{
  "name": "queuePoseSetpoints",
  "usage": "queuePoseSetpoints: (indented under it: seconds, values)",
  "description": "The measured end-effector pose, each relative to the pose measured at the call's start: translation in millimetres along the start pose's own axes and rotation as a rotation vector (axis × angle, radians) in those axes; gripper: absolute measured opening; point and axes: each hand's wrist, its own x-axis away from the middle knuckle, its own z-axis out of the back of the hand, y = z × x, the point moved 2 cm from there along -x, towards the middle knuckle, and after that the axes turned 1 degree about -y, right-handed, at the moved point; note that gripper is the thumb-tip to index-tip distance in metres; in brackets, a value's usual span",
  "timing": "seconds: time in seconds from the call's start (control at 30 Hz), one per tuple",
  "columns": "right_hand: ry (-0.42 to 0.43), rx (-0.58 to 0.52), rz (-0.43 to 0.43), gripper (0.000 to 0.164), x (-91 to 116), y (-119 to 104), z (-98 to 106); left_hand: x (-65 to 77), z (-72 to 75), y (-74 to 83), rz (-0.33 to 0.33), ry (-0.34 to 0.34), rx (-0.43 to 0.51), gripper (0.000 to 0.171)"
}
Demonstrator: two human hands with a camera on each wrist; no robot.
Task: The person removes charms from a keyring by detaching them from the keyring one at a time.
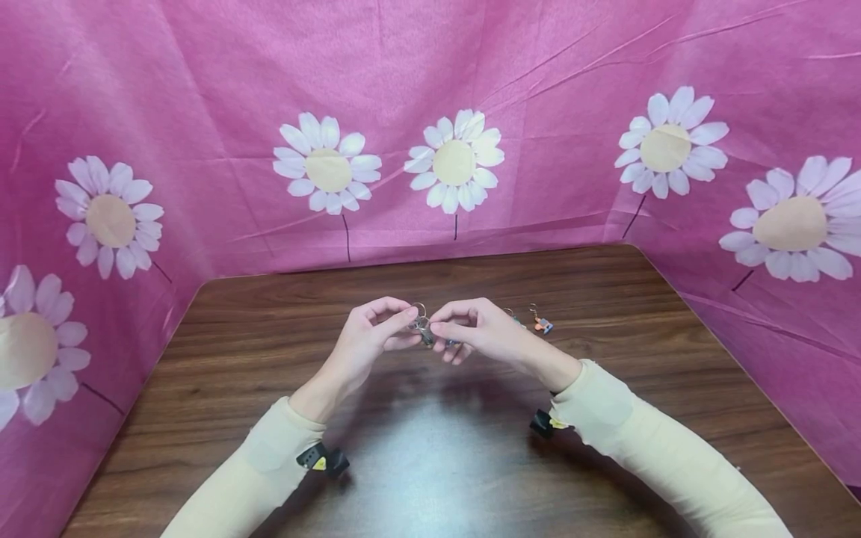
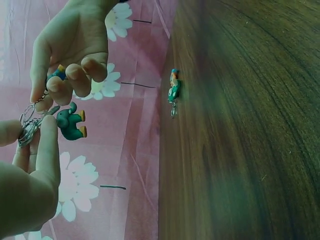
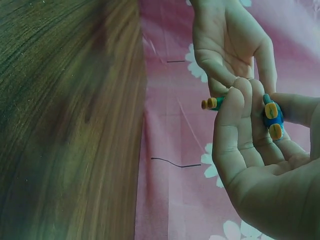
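The left hand (image 1: 359, 340) pinches rings (image 2: 29, 127) — green elephant (image 2: 71, 127) below its fingertips — and the right hand (image 1: 487, 332) holds a blue charm (image 3: 273, 120).

1 left grip (image 1: 359, 336), 1 right grip (image 1: 487, 334). 4 charms: 1 green elephant (image 2: 71, 123) and 1 blue charm (image 3: 273, 120) held, 1 green charm (image 2: 173, 93) and 1 orange-and-blue charm (image 1: 543, 325) on 1 worktop (image 1: 282, 314). Metal rings (image 2: 29, 129): too tangled to count. 6 white flowers (image 1: 327, 169), 2 sleeves (image 1: 646, 426).

We see shiny metal rings (image 2: 30, 129), a matt elephant (image 2: 71, 126) and creased cloth (image 1: 383, 67). The wooden table (image 1: 430, 463) shines towards six o'clock.
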Motion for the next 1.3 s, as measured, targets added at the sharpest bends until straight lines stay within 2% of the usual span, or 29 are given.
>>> queuePoseSetpoints:
  seconds: [0.3,0.43,0.57,0.67,0.97,1.3]
  values:
    - [0.003,-0.026,-0.022,0.022,-1.0,0.9,2.6,1.6,-0.4,1.4,-0.006,0.001,-0.004,0.006]
    - [0.001,-0.071,-0.036,0.023,-1.4,2.0,3.2,3.4,1.0,2.2,0.005,-0.048,-0.022,0.006]
    - [-0.005,-0.087,-0.057,0.022,-0.3,1.6,3.3,5.4,2.2,2.7,0.018,-0.108,-0.044,0.017]
    - [-0.005,-0.087,-0.073,0.021,0.5,0.5,2.7,6.4,3.0,3.0,0.016,-0.123,-0.071,0.021]
    - [-0.031,-0.082,-0.087,0.021,0.2,1.0,1.2,8.2,2.7,4.8,-0.015,-0.128,-0.166,0.023]
    - [-0.057,0.031,-0.047,0.023,1.5,-1.4,0.0,6.3,4.8,1.2,-0.030,-0.091,-0.224,0.021]
